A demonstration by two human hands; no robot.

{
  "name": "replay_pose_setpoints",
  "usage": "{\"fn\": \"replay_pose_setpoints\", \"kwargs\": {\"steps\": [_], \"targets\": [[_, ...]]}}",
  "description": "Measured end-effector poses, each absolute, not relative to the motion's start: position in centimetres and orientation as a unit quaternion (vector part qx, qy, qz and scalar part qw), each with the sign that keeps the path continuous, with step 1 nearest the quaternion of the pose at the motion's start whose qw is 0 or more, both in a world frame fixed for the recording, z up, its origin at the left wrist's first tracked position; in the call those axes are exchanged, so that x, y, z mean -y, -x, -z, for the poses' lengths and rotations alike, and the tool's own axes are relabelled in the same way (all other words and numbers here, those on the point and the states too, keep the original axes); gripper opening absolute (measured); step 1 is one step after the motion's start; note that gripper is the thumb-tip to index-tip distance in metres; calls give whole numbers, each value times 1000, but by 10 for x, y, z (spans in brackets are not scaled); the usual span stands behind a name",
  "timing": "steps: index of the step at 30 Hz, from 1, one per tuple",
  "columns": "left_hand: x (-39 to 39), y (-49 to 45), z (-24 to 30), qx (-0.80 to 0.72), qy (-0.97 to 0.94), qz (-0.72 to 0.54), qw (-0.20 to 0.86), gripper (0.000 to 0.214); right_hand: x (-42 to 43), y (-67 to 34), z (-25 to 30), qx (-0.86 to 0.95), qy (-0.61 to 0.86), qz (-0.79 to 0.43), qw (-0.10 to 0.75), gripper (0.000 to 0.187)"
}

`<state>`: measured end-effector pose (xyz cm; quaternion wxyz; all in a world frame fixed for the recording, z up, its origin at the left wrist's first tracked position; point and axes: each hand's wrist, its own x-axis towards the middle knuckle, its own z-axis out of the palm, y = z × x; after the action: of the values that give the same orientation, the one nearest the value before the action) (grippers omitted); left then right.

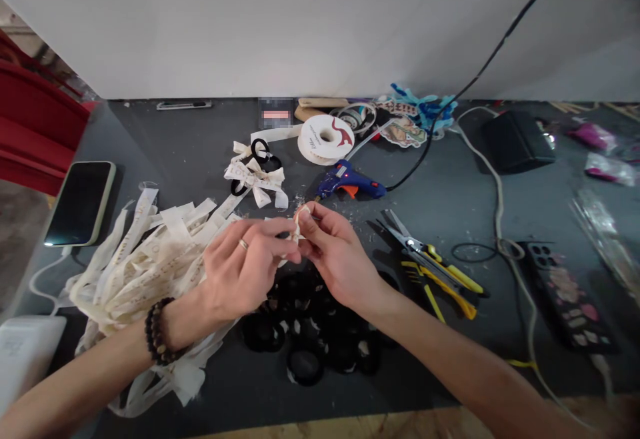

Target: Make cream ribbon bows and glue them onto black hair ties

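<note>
My left hand and my right hand meet at the middle of the table, fingers pinched on a small piece of white ribbon. Most of that piece is hidden by the fingers. Beneath the hands lies a pile of black hair ties. Beside my left hand spreads a heap of cut, printed white ribbon strips. Just beyond the hands a blue glue gun with an orange trigger rests on its side. Ribbon bows on black hair ties sit to its left.
A ribbon spool lies behind the glue gun. Scissors and yellow-handled cutters lie right of my right hand. Phones sit at both sides, with cables across the right. A white wall bounds the back.
</note>
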<state>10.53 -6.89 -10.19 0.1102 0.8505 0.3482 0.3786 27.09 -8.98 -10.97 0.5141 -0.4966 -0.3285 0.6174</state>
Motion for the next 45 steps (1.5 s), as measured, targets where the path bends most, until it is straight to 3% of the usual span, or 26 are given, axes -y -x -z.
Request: {"fn": "replay_pose_setpoints", "kwargs": {"steps": [2, 6, 10, 14, 21, 26, 32, 38, 45], "targets": [[67, -109, 94, -404, -795, -403, 207, 15, 90, -270, 111, 352, 512, -581, 526, 44], [59, -117, 78, -488, -599, -351, 529, 22, 92, -272, 111, 392, 552, -499, 542, 34], [52, -116, 75, -482, -492, -311, 655, 39, 93, -276, 106, 441, 573, -428, 542, 25], [50, -113, 81, -448, -522, -293, 664, 28, 94, -278, 103, 492, 582, -393, 515, 22], [46, -113, 82, -466, -537, -267, 650, 21, 90, -279, 103, 423, 560, -494, 514, 20], [45, -111, 84, -467, -559, -267, 631, 20, 90, -277, 109, 414, 567, -477, 529, 24], [39, -114, 83, -465, -418, -351, 697, 24, 91, -280, 103, 442, 575, -457, 515, 20], [35, -111, 82, -423, -479, -283, 715, 19, 91, -293, 81, 538, 594, -367, 472, 17], [41, -112, 84, -426, -498, -283, 700, 18, 86, -292, 89, 504, 600, -410, 467, 16]]}}
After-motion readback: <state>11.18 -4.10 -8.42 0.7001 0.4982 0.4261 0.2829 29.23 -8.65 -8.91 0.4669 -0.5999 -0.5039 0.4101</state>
